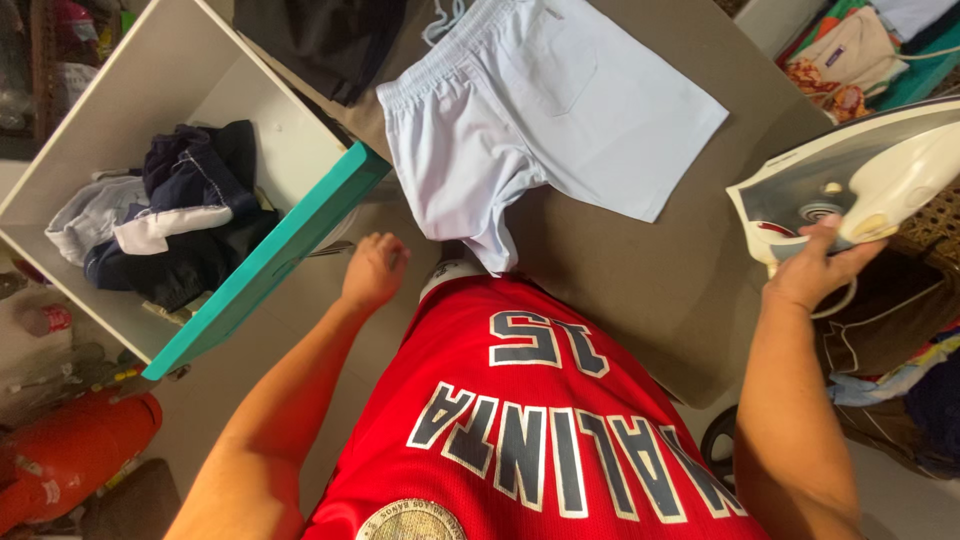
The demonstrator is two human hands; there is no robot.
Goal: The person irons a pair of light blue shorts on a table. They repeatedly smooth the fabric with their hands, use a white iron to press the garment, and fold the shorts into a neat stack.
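Pale blue shorts (545, 100) lie spread flat on a grey-brown ironing board (650, 280). My right hand (815, 268) grips the handle of a white and grey clothes iron (850, 175), held up off the board at its right edge. My left hand (372, 270) hovers loosely curled beside the board's left edge, just below the shorts' hanging leg, holding nothing. My red jersey (520, 420) fills the bottom middle.
An open white drawer (150, 110) with a teal front (270, 260) holds crumpled dark and light clothes at the left. A dark garment (320, 40) lies at the board's far end. An orange cylinder (70, 450) sits bottom left. Piled clothes (860, 50) lie right.
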